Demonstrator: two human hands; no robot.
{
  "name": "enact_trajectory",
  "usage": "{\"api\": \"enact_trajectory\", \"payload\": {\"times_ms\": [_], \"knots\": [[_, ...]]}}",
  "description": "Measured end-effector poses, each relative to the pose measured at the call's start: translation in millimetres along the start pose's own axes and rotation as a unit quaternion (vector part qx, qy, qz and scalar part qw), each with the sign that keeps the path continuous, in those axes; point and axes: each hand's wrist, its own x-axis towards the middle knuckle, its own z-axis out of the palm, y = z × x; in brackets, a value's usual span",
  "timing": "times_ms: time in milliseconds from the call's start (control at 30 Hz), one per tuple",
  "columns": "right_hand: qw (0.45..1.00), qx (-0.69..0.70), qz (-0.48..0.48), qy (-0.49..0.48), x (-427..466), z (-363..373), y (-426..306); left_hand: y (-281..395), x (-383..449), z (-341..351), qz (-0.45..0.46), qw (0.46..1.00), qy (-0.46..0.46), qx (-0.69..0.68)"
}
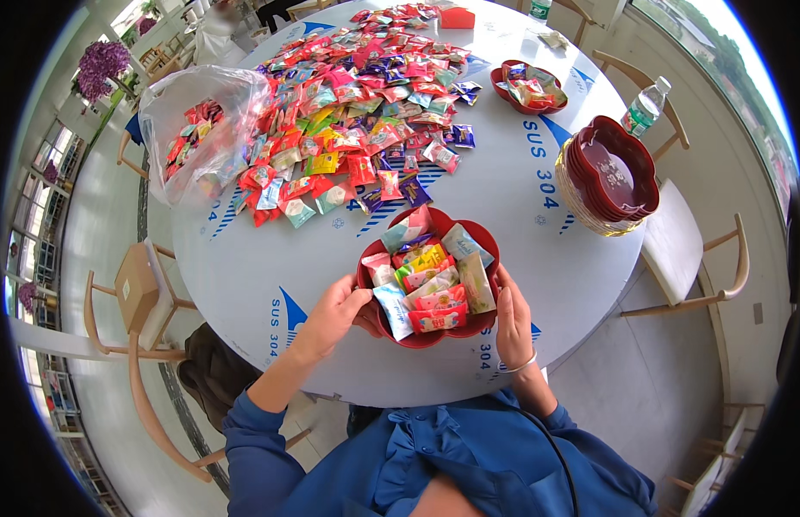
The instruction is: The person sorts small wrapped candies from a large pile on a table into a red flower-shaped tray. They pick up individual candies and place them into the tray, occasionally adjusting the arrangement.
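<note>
Between my two hands is a red flower-shaped dish (367, 258) filled with wrapped candies (432, 278) in red, yellow, white and pale green. My left hand (335, 316) grips its left rim, thumb on top and fingers tucked beneath, partly hidden. Against the right side of the dish lies my right hand (515, 320), its fingers along the outer wall. Beyond the dish spreads a large heap of wrapped candies (367, 97) in many colours. Whether the dish rests on the round table (232, 278) or is slightly raised, I cannot tell.
A clear plastic bag (199, 129) with candies inside stands at the left. To the right are stacked dark red flower-shaped dishes (616, 168) on a woven base, a plastic bottle (645, 106) and another filled dish (529, 87). A red box (456, 18) sits far back. Chairs (677, 252) surround the table.
</note>
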Motion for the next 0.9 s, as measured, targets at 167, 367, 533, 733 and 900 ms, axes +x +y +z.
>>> {"api": "enact_trajectory", "payload": {"times_ms": [167, 367, 533, 733, 900], "knots": [[0.998, 0.046, -0.018, 0.039, 50.2, -20.9, -25.7, 51.0, 56.5, 23.3, 0.029, 0.999, -0.033, 0.033], [0.988, 0.070, -0.054, 0.130, 183.6, -38.4, 8.3, 131.3, 175.0, 50.7, 0.106, 0.991, -0.043, 0.070], [0.965, 0.025, -0.091, 0.243, 262.9, -31.2, 19.8, 186.2, 259.9, 85.1, 0.090, 0.995, -0.017, 0.051], [0.968, -0.032, -0.067, 0.239, 269.7, -18.8, 35.4, 200.4, 353.6, 127.2, 0.076, 0.996, -0.033, 0.023], [0.947, -0.078, -0.101, 0.294, 307.1, -25.8, 57.8, 195.5, 403.7, 156.7, 0.070, 0.997, -0.007, 0.023]]}}
